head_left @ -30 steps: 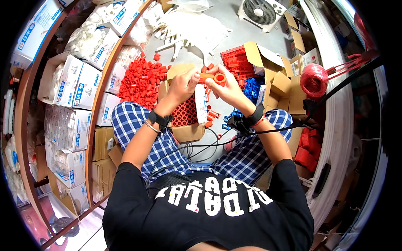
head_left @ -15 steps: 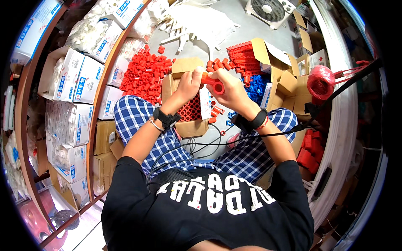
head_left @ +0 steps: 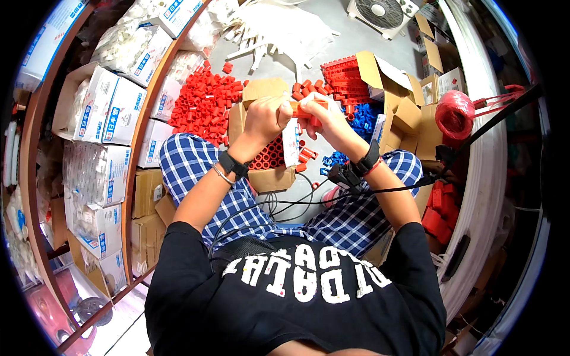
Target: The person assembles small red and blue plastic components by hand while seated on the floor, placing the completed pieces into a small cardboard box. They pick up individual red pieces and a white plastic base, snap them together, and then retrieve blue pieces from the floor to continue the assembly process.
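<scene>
Both my hands meet above an open cardboard box [head_left: 271, 180] packed with red pipe fittings [head_left: 267, 155]. Between them is a red plastic pipe fitting [head_left: 304, 109], lying crosswise and partly covered by my fingers. My left hand [head_left: 265, 118] is closed at its left end, thumb against it. My right hand [head_left: 328, 121] grips the right side, with more red showing below the fingers. Whether it is one piece or two joined cannot be made out.
Loose red fittings [head_left: 202, 107] are heaped left of the box. Beyond my right hand lie blue plastic parts [head_left: 365, 121], red strips [head_left: 344, 80] and opened cartons [head_left: 407, 115]. Black cables [head_left: 285, 204] run between my legs. A shelf of boxes [head_left: 107, 113] stands left; a fan [head_left: 380, 15] is far back.
My right hand has turned the red fitting, so its round open end no longer faces me. The right wrist has rotated, and both hands stay close together above the box.
</scene>
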Motion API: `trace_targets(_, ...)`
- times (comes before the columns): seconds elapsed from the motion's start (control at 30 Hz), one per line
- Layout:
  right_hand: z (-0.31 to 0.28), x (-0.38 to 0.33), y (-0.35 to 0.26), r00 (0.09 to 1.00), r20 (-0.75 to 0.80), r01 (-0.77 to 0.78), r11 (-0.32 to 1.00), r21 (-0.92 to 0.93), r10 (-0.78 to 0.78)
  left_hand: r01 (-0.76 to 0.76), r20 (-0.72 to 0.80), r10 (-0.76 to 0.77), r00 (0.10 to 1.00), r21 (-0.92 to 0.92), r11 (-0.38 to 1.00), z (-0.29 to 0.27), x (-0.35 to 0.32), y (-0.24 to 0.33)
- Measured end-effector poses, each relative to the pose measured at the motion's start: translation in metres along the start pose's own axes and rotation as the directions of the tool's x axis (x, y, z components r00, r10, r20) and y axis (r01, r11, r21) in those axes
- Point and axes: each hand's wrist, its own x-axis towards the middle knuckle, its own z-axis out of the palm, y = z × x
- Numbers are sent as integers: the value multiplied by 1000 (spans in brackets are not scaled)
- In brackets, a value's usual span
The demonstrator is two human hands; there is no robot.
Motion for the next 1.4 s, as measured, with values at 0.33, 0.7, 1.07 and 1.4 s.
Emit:
trace_targets(0.33,-1,9,21,977,-126,137,957,-256,-174,331,130,-305,943,-310,891,8,10,10)
trace_targets(0.7,2,7,18,967,-183,84,897,-434,-180,514,333,-394,857,-611,602,12,10,-21)
trace_targets(1.07,-7,-3,-7,962,224,-126,981,-145,157,273,343,-121,931,-439,856,-20,13,16)
trace_targets(1.4,-4,-15,-9,930,300,-170,973,-159,212,-31,255,92,963,-232,972,-15,10,17)
